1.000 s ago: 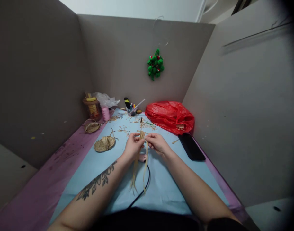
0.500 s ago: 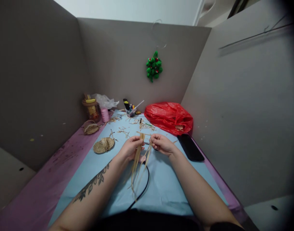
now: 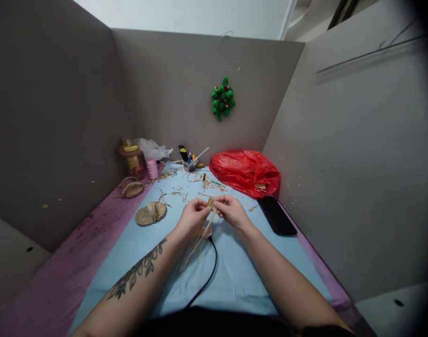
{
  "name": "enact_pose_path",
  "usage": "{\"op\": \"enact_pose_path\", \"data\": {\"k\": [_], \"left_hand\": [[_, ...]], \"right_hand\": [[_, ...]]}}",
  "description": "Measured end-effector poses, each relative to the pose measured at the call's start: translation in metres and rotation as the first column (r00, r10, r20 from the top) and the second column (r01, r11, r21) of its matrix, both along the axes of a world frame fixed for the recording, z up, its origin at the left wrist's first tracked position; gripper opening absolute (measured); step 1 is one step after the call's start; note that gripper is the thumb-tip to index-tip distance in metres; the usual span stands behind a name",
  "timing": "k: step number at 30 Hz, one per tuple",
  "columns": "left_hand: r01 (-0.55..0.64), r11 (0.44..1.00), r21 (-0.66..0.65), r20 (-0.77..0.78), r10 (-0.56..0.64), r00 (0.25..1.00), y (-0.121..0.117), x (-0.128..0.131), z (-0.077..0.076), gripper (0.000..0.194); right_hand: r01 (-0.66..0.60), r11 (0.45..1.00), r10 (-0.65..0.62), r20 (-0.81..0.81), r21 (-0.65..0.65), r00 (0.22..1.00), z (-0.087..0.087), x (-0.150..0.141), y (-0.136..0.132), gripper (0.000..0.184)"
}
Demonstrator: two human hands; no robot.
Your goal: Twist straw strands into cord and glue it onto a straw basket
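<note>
A bundle of pale straw strips (image 3: 199, 243) hangs down from between my two hands over the blue sheet (image 3: 235, 276). My left hand (image 3: 194, 216) is closed around the strips. Close against it, my right hand (image 3: 231, 210) pinches strips near their top ends; its fingertips almost touch the left ones. Beneath the hands lies a small pinkish device (image 3: 206, 232), partly hidden, with a black cable (image 3: 214, 267) running toward me. Left of my hands rests a flat woven straw piece (image 3: 151, 213) with a band across it.
Straw scraps (image 3: 180, 192) litter the sheet's far part. Behind stand a jar (image 3: 134, 161), a pink thread spool (image 3: 152, 169) and a tub of tools (image 3: 190, 164). A red plastic bag (image 3: 243, 171) and a black phone-like slab (image 3: 277, 216) lie right. Grey panels (image 3: 185, 93) enclose the table.
My hands have come together, the right moving left to the bundle. The hanging strips now lean more toward the lower left.
</note>
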State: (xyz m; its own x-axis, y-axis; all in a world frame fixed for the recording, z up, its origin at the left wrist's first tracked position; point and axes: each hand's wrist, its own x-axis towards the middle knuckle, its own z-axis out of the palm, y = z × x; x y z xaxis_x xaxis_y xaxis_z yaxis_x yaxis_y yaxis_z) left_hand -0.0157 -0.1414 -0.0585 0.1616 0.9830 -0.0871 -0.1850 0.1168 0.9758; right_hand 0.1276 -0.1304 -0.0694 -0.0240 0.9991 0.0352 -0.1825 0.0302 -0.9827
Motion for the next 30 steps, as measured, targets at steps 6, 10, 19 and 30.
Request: {"op": "enact_pose_path", "data": {"k": [6, 10, 19, 30], "left_hand": [[0.101, 0.975, -0.200, 0.144, -0.072, 0.987, 0.004, -0.005, -0.002, 0.029], [0.100, 0.952, -0.289, 0.174, -0.051, 0.984, 0.003, -0.006, 0.001, 0.027], [0.150, 0.951, -0.268, 0.276, -0.074, 0.958, 0.005, -0.007, 0.000, 0.031], [-0.103, 0.977, -0.188, 0.275, 0.153, 0.949, 0.070, 0.031, 0.031, 0.022]], "right_hand": [[0.056, 0.998, -0.056, 0.016, 0.011, 0.998, -0.001, -0.001, 0.000, 0.023], [0.067, 0.998, -0.067, -0.012, 0.002, 0.998, 0.003, 0.000, -0.002, 0.023], [0.031, 0.999, -0.035, -0.147, -0.028, 0.989, 0.009, 0.021, 0.002, 0.025], [0.349, 0.931, -0.355, -0.474, -0.103, 0.806, 0.016, 0.110, 0.021, 0.021]]}}
